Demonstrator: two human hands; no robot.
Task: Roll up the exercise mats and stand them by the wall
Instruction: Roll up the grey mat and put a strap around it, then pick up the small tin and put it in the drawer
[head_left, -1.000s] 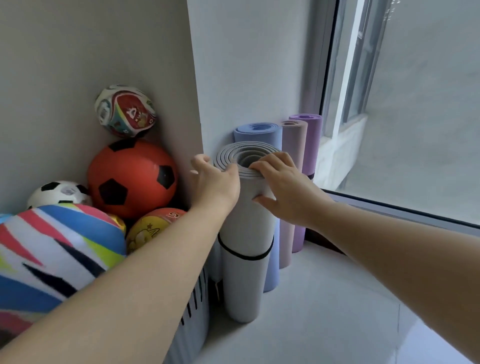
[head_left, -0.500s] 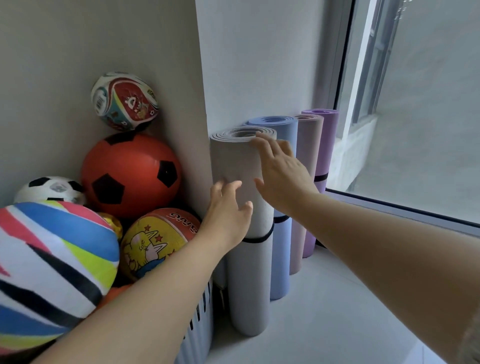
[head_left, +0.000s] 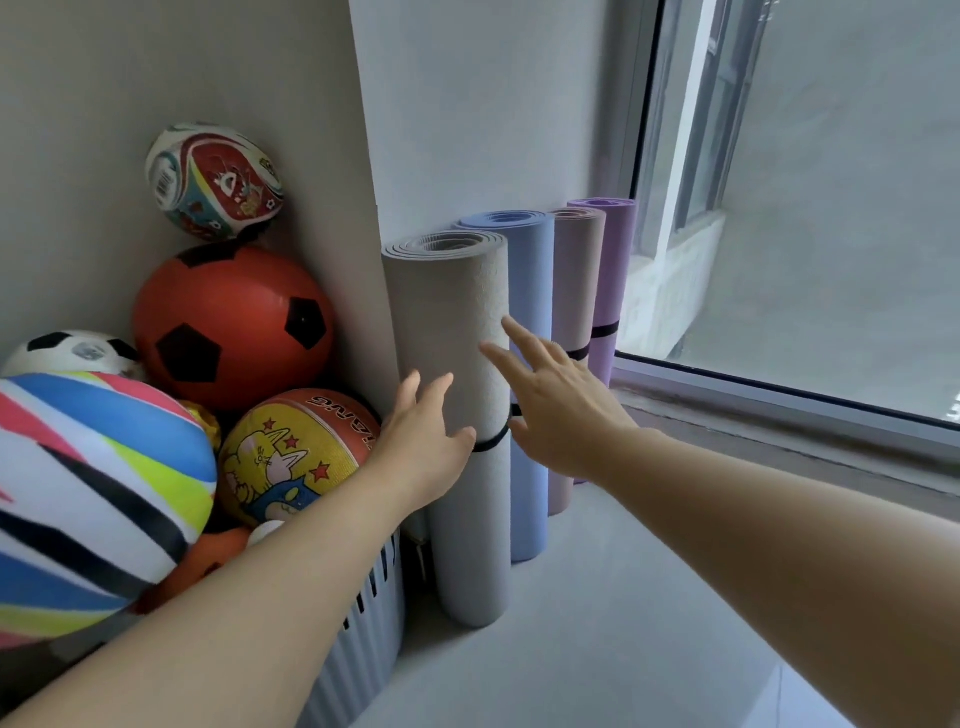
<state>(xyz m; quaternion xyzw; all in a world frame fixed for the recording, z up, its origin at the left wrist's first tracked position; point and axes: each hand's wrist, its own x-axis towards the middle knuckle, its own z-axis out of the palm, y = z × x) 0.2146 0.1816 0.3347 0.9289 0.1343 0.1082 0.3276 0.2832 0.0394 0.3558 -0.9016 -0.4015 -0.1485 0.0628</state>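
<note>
**Four rolled mats stand at the wall, open hands at the grey one**

At far left, a striped inflatable ball (head_left: 78, 493) fills the near corner of a white slatted basket (head_left: 363, 649). It is piled with a black-and-white football (head_left: 72, 353), a red football (head_left: 231, 327), a patterned rugby-shaped ball (head_left: 215, 182) on top and a cartoon-printed basketball (head_left: 296, 457). Just right of the basket, the grey exercise mat (head_left: 447, 312) stands upright on the floor (head_left: 571, 649), rolled and bound by a black strap (head_left: 491, 442), against the corner of the white wall (head_left: 467, 104). The person's left hand (head_left: 421, 447) is spread loose in front of the roll's lower left side, grasping nothing. The right hand (head_left: 561, 410) reaches with straight, parted fingers to the roll's right edge, also released. Whether either palm presses the mat cannot be told. Beyond it, side by side along the wall, stand a blue mat (head_left: 532, 291), a mauve mat (head_left: 579, 270) and a purple mat (head_left: 615, 249), the last next to the window frame (head_left: 644, 156).
</note>
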